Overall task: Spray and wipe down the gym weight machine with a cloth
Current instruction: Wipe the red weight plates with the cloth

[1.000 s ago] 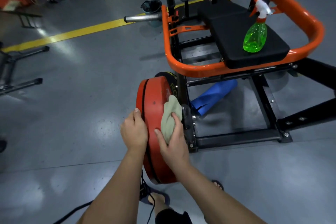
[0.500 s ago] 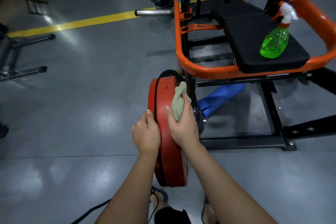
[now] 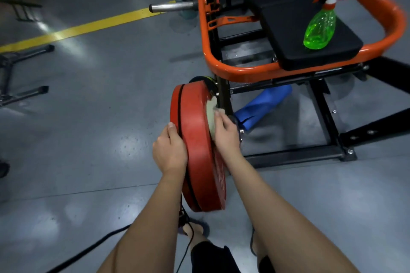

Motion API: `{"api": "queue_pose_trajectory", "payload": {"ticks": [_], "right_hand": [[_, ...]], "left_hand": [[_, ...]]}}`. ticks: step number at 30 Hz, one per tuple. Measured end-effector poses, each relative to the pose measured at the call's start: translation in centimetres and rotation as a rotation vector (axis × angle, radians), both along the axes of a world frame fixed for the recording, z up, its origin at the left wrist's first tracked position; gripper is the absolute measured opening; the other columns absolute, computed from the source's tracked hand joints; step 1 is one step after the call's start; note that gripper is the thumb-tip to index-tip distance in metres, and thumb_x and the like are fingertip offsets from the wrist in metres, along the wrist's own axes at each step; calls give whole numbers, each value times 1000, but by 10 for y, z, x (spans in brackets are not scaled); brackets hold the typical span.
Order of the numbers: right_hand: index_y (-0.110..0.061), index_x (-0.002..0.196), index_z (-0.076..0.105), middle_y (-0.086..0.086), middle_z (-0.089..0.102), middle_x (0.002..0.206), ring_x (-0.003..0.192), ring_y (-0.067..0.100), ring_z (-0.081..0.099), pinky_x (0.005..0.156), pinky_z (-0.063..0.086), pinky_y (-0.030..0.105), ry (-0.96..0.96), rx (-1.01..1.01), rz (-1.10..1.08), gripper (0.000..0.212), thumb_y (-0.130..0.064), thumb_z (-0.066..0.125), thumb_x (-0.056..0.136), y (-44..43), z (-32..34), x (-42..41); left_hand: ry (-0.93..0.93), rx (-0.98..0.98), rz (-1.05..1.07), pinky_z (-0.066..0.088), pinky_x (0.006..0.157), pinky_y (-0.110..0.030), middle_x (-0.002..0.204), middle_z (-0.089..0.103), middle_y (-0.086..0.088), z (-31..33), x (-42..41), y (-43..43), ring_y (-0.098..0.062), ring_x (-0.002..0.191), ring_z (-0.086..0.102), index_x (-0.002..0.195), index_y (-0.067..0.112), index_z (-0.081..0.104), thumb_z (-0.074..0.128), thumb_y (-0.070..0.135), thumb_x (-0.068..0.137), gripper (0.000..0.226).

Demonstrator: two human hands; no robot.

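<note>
Status: mid-wipe on the red weight plate (image 3: 199, 139), centre of frame.

- Right hand (image 3: 226, 137): fingers curled over the grey-green cloth (image 3: 211, 115), pressing it onto the plate's right-hand edge, next to the black upright.
- Left hand (image 3: 169, 153): thumb on the rim, fingers wrapped round the plate's left side, bracing it. Same hold as a second ago.
- Change: the cloth was bunched on the broad rim. It now sits further over on the right edge, towards the machine side.
- My read: rim mostly covered, the wipe is working round to the inner face.
- Green spray bottle (image 3: 318, 29): upright on the black seat pad (image 3: 286, 35), upper right, untouched.
- Orange frame (image 3: 244, 71) and seat probably still to do.
</note>
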State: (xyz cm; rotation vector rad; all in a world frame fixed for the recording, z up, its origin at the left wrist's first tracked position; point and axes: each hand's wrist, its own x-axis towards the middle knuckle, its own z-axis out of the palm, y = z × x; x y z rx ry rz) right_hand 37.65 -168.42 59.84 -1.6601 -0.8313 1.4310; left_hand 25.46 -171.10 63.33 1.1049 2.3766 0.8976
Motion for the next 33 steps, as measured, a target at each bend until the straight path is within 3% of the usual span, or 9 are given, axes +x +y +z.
{"api": "queue_pose_trajectory", "payload": {"ticks": [4, 7, 9, 14, 18, 22, 26, 30, 33], "right_hand": [[-25, 130, 69, -18, 68, 113, 113, 0, 60, 98, 44, 19, -52, -65, 29, 35, -41, 53, 104, -97, -34, 11], [-20, 111, 75, 0, 72, 93, 99, 24, 68, 93, 54, 37, -139, -264, 155, 32, -36, 50, 102, -115, -58, 19], [-15, 102, 76, 13, 74, 94, 99, 35, 69, 89, 55, 44, -137, -332, 158, 33, -37, 51, 98, -107, -56, 22], [-33, 125, 70, -8, 73, 119, 113, 13, 65, 102, 50, 34, -8, -43, 44, 39, -54, 56, 95, -66, 6, 21], [-34, 132, 66, -16, 69, 125, 115, -6, 60, 101, 45, 13, -17, 191, 122, 34, -45, 55, 102, -66, 23, 20], [-30, 137, 63, -4, 68, 131, 123, 14, 60, 105, 45, 27, -104, -94, 244, 38, -43, 50, 104, -97, -26, 32], [-24, 128, 69, 4, 73, 115, 111, 23, 67, 99, 53, 38, -70, -333, 282, 35, -39, 50, 103, -137, -54, 39], [-21, 122, 73, 6, 73, 113, 108, 21, 65, 91, 49, 26, -117, -182, 99, 29, -30, 57, 100, -117, -27, 24], [-28, 124, 71, 0, 73, 115, 107, 15, 63, 92, 46, 25, -130, 32, 47, 29, -35, 57, 100, -78, 11, 17]], "left_hand": [[19, -8, -7, 34, 62, -36, 58, 49, 0, 0, -1, 0, -22, 60, 47, 57, 23, 40, 37, 35, 108, 53], [18, 2, -25, 33, 61, -36, 57, 47, -1, 1, -1, 2, -21, 56, 44, 57, 19, 39, 37, 36, 108, 54], [23, -5, -25, 32, 62, -36, 58, 49, -2, 2, 0, 2, -19, 56, 44, 58, 17, 41, 36, 35, 108, 54], [44, -22, -5, 34, 66, -37, 64, 52, -2, 1, 4, 0, -25, 66, 49, 63, 15, 46, 35, 36, 108, 51], [58, -31, -8, 35, 70, -37, 68, 55, 0, -1, 5, -6, -26, 72, 52, 72, 14, 53, 33, 37, 109, 48], [31, -12, 3, 34, 66, -36, 67, 56, -2, -1, 6, -9, -19, 64, 49, 68, 15, 52, 34, 37, 109, 50], [35, -1, -2, 31, 55, -35, 61, 51, -4, 2, 6, -8, -18, 58, 44, 61, 15, 44, 36, 35, 108, 52], [53, -13, -8, 30, 56, -36, 61, 51, -4, 1, 4, -4, -18, 57, 44, 61, 13, 43, 35, 35, 108, 52], [51, -12, -5, 33, 59, -36, 60, 51, -5, 0, 3, -1, -20, 58, 45, 61, 12, 44, 36, 36, 107, 53]]}}
